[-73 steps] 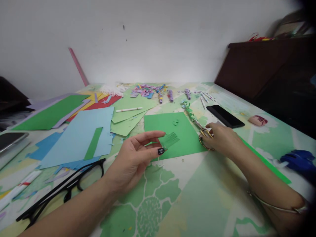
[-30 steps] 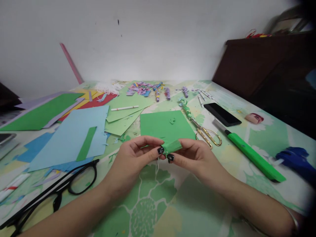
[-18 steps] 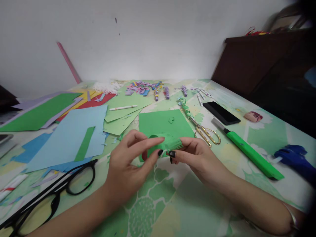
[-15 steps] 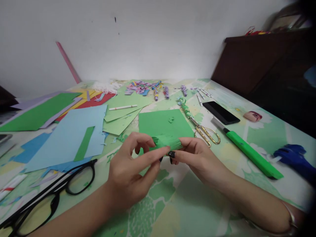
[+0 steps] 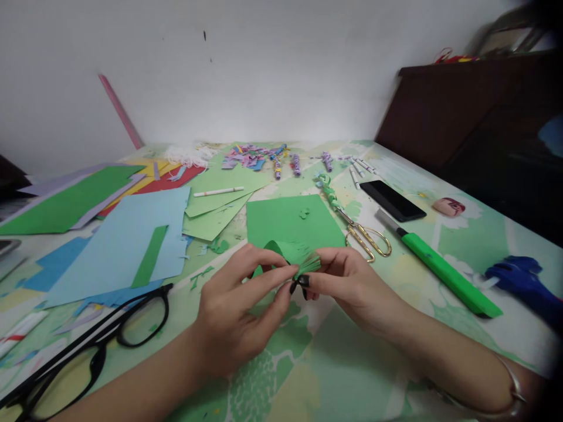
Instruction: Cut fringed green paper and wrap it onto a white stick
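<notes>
Between my two hands is a fringed green paper strip (image 5: pixel 308 264), its cut fringe fanned out and its plain part curling up on the left. My left hand (image 5: pixel 246 299) pinches the strip with thumb and fingers. My right hand (image 5: pixel 347 275) grips its lower edge, the fingertips of both hands almost meeting. Just beyond lies a green paper sheet (image 5: pixel 290 217) with small green scraps on it. Gold-handled scissors (image 5: pixel 365 234) rest to the right of that sheet, their blades by a curly green paper piece (image 5: pixel 328 190).
Black glasses (image 5: pixel 145 322) lie at the front left, near light blue paper (image 5: pixel 132 228). On the right are a green utility knife (image 5: pixel 448 272), a black phone (image 5: pixel 393 199) and a blue object (image 5: pixel 519 281). Purple-wrapped sticks (image 5: pixel 296 165) and paper scraps (image 5: pixel 248 156) sit by the wall.
The strip's fringe has spread into a fan and its left part now curls upward. My fingertips have drawn closer together around it.
</notes>
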Available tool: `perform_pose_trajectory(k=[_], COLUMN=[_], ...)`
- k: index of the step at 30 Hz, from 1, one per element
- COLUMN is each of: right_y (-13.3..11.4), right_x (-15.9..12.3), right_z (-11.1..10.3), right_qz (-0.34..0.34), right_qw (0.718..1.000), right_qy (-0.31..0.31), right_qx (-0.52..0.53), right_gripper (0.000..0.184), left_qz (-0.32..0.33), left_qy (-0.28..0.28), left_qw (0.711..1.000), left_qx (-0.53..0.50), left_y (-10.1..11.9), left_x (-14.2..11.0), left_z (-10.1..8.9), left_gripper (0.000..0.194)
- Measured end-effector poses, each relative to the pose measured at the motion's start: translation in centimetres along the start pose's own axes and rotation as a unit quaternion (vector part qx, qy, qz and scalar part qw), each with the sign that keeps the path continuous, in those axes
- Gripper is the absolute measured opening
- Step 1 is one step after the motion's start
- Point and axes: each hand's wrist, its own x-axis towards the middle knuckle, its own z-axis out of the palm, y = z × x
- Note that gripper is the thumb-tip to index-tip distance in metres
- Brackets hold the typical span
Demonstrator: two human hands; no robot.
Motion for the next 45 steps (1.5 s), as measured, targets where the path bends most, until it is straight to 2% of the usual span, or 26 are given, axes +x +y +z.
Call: perform_pose_trajectory(k=[20, 35, 45], right_y=[-0.39, -0.32, 0.03], right_x=[-0.26, -0.25, -0.21], right_z=[0.72, 0.76, 0.63], right_qz=[0.026, 0.028, 0.032], right_qw=[0.999, 0.999, 0.998], right_qy=[0.030, 0.036, 0.034], right_qx=[-0.019, -0.026, -0.037], right_gripper=[0.004, 0.003, 0.003], left_qz=[-0.132, -0.126, -0.144], left_qy=[-0.018, -0.032, -0.032], left_qw=[0.990, 0.987, 0.987], left_qx=[-0.052, -0.096, -0.071], left_y=[-0.07, -0.47, -0.48], left_x=[0.29, 0.37, 0.49], left_z=[0.17, 0.20, 0.25], left_gripper=[0.018, 0.020, 0.018])
